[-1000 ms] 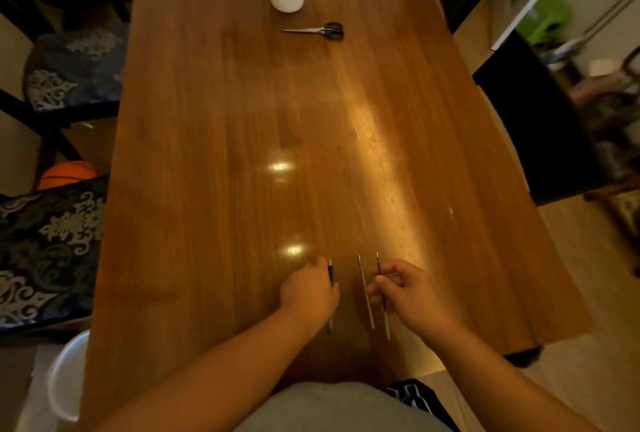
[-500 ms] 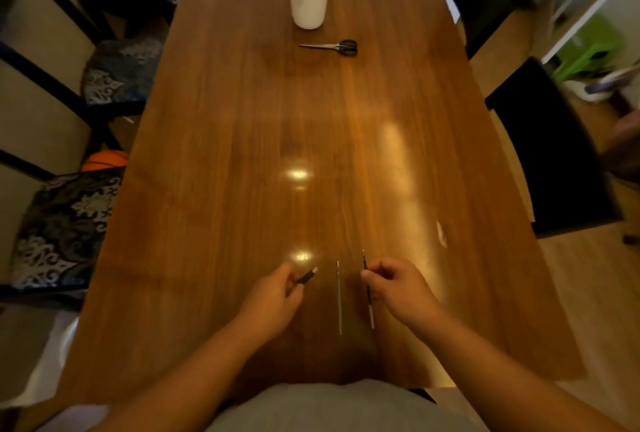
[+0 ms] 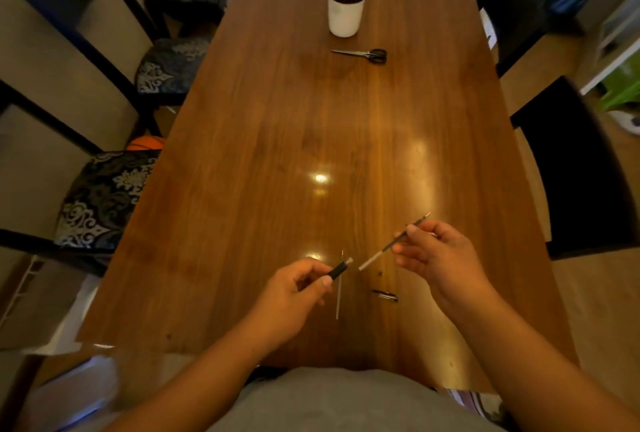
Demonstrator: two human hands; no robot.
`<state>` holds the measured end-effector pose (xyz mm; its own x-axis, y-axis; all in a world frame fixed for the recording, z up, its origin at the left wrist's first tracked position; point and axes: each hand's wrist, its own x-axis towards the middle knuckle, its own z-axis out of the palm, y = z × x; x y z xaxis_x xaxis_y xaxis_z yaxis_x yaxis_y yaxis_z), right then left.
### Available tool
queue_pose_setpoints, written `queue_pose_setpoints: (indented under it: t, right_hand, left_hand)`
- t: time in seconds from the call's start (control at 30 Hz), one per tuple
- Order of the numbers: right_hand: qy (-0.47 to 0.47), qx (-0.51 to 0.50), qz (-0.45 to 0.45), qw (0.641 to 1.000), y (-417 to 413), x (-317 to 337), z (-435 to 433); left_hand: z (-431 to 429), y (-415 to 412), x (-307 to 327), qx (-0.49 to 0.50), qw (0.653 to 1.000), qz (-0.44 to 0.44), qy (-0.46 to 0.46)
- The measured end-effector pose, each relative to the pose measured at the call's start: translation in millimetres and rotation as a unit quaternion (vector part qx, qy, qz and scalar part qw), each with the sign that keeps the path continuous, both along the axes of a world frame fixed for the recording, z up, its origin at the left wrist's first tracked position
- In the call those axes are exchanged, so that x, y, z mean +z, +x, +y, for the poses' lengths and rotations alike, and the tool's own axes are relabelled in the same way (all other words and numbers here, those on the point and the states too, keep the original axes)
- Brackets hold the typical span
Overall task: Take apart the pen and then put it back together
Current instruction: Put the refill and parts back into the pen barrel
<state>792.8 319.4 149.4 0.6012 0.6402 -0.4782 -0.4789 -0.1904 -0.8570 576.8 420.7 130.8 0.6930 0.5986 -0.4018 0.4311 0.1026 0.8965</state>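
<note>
A person sits at a long, glossy wooden worktop (image 3: 263, 168), both bare forearms reaching forward over it.

The left hand (image 3: 294, 289) is closed in a loose pinch, thumb and fingers gripping a short black pen barrel (image 3: 338, 269). The barrel's pale open end points up and to the right, toward the other hand.

The right hand (image 3: 436, 255) is raised slightly above the worktop. Its thumb and forefinger are pinched on a thin ink refill (image 3: 388, 247), while the other fingers are spread loosely. The refill slants from a fine tip beyond the fingers, up and to the right, down to a pale end at the lower left. That pale end sits just beside the barrel's open end; a small gap shows between them.

Between the two hands, just right of the left thumb, a second thin pale rod (image 3: 338, 296) lies on the worktop, running toward and away from the person. Below the right hand, near its wrist, a small dark pen piece with a metallic glint (image 3: 385, 295) rests on the wood; its exact shape is too small to tell.

Far beyond both hands, at the distant end of the worktop, stands a white cup with a black rim (image 3: 346, 5). Just in front of it lie black-handled scissors (image 3: 363, 54).
</note>
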Motion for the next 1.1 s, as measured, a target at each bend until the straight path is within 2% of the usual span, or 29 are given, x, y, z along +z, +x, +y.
queue_pose_setpoints:
  t: [0.33,0.53,0.93,1.1]
  right_hand:
    - [0.039,-0.014,0.005,0.999,-10,17,-3]
    - [0.031,-0.017,-0.013,0.999,-17,18,-5]
    - [0.042,-0.042,0.004,0.998,-18,28,-1]
    - [0.041,-0.033,-0.043,0.998,-21,30,1]
  left_hand:
    - [-6,-2,11,-0.006,1.0,-0.023,-0.013]
    - [-6,-4,18,-0.027,0.999,-0.029,-0.008]
    - [-1,-2,27,-0.009,0.999,-0.046,-0.017]
    - [3,-4,26,-0.02,0.999,-0.043,-0.011]
